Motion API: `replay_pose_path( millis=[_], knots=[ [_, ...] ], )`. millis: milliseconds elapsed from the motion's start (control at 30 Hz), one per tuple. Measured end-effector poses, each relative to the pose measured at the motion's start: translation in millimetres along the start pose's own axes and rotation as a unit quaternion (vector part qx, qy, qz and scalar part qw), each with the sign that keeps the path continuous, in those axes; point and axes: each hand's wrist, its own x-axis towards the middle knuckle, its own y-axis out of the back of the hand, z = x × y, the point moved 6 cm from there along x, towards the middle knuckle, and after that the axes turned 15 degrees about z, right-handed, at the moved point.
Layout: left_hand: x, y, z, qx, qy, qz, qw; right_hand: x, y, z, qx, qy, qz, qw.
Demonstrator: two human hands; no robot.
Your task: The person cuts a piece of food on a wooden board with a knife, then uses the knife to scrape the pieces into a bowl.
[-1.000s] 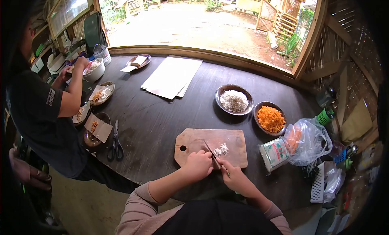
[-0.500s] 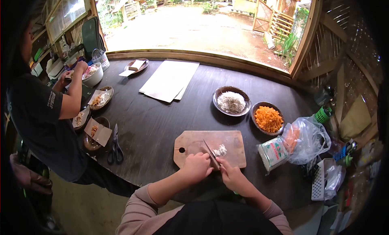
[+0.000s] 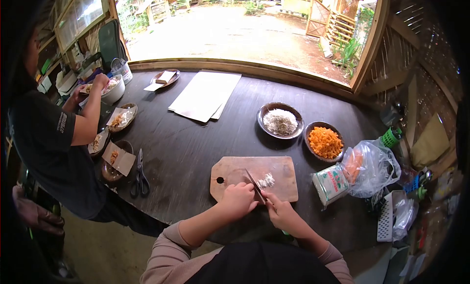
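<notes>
In the head view a wooden cutting board [image 3: 230, 171] lies before me. My right hand [image 3: 281, 213] is closed around the handle of a knife [image 3: 254, 181], its blade slanting up and left over the board. Left of the blade, my left hand [image 3: 238, 200] presses down with curled fingers; whatever lies beneath them is hidden. A small heap of white shreds [image 3: 266, 180] sits on the board just right of the blade. Beyond the board stand a brown bowl of whitish shreds [image 3: 280, 122] and another of chopped orange pieces [image 3: 325, 142].
To the right are a printed packet [image 3: 331, 185], a clear plastic bag [image 3: 372, 166] and a white grater [image 3: 385, 218]. Scissors [image 3: 140, 176] lie at left, near plates with paper and food. White sheets [image 3: 205, 95] lie farther back. A co-worker [image 3: 58, 147] handles food at far left.
The co-worker's hands have shifted slightly by the white tub. My hands and the knife keep almost the same place on the board.
</notes>
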Motion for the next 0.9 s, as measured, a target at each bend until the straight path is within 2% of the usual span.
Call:
replay_pose_path(
  millis=[333,533,733,900],
  knots=[
    [0.7,0.7,0.2,0.004,0.002,-0.014,1.000,0.1,-0.5,-0.5,0.015,-0.006,-0.007,1.000],
    [0.1,-0.7,-0.5,0.000,0.002,0.023,1.000,0.1,-0.1,-4.2,0.003,-0.008,-0.001,1.000],
    [1.1,-3.0,-0.9,0.002,0.002,0.005,1.000,-0.3,-2.1,-1.5,-0.001,-0.028,-0.007,1.000],
    [1.3,-5.0,-2.0,-0.024,0.004,0.029,0.999,0.9,-1.8,-5.2,-0.010,0.035,0.011,0.999]
  ],
)
